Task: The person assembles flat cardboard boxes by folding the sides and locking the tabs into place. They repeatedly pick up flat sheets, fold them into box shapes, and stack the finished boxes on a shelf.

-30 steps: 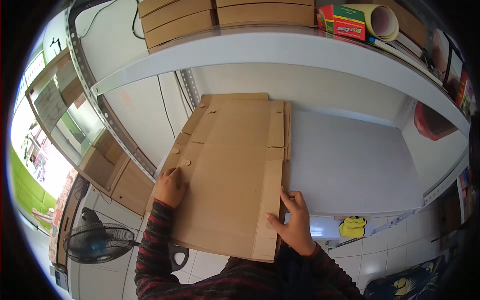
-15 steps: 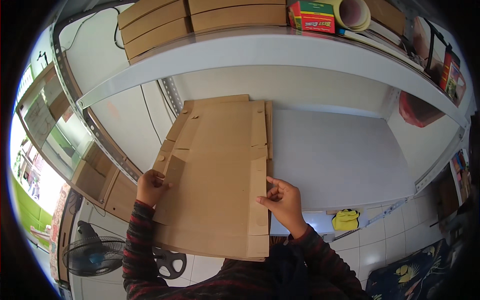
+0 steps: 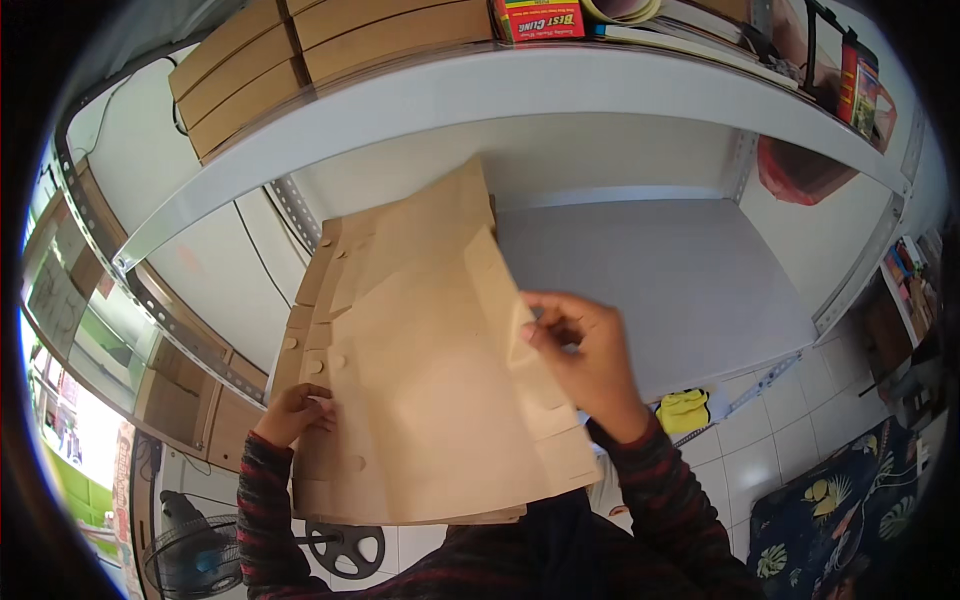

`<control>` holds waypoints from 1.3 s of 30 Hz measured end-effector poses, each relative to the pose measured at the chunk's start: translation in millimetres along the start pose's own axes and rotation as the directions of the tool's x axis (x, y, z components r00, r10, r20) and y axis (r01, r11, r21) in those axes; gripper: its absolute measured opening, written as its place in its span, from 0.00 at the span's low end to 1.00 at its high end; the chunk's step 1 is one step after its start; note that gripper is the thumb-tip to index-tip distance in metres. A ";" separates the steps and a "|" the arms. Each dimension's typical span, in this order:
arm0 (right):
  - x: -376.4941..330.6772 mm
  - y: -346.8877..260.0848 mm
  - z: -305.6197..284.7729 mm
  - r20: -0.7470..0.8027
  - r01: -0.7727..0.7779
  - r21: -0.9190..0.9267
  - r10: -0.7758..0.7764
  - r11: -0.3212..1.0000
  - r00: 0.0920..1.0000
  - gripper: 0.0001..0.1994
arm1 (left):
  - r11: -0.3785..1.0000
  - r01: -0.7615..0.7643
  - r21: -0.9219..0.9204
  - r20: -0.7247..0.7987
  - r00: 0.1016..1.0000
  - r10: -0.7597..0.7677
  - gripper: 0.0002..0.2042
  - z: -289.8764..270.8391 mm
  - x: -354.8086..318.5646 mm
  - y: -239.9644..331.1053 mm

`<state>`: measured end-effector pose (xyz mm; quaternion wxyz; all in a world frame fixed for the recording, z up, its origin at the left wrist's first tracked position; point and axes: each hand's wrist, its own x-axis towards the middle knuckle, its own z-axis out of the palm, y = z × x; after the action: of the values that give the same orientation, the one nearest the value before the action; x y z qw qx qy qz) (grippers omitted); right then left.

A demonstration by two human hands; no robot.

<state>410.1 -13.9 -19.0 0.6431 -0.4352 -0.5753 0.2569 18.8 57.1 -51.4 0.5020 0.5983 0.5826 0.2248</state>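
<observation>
A flat, die-cut brown cardboard sheet (image 3: 430, 400) with creases and slotted flaps is raised and tilted above a stack of similar cardboard sheets (image 3: 310, 300). My right hand (image 3: 585, 350) pinches the sheet's right edge between thumb and fingers, and the cardboard bends there. At the sheet's left edge, beside the stack, my left hand (image 3: 297, 413) has its fingers curled on the cardboard. The sheet's far end rises toward the back wall. Most of the stack beneath is hidden.
The stack lies on the left of a grey shelf board (image 3: 640, 270). Overhead, a metal shelf (image 3: 480, 90) carries cardboard boxes (image 3: 390, 40), a red-and-green box (image 3: 540, 18) and a roll. A yellow cloth (image 3: 684, 410) is at lower right, a fan (image 3: 195, 555) at lower left.
The top cardboard sheet has come up off the stack, tilting with its right side raised. My right hand has moved up and right with its edge; my left hand has shifted slightly lower.
</observation>
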 end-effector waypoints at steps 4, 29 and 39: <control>-1.8 -32.2 -56.5 -0.098 -0.055 -0.060 0.049 0.997 0.994 0.14 | 1.000 -0.022 -0.012 0.181 0.983 0.024 0.17 4.5 4.3 9.7; -181.4 3.9 -210.5 -0.248 -0.496 0.107 0.506 0.862 0.826 0.34 | 0.055 -0.984 0.170 0.971 0.177 0.159 0.48 213.2 52.9 138.5; -148.2 -12.8 -187.6 -0.526 -0.582 -0.132 0.441 0.802 0.727 0.30 | 0.005 -0.989 -0.148 0.986 -0.147 0.075 0.43 233.6 34.9 131.8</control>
<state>558.2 -192.9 -77.0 0.5947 -0.7159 -0.2881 0.2257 288.1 34.2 -40.9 0.1574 0.9475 -0.2107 -0.1818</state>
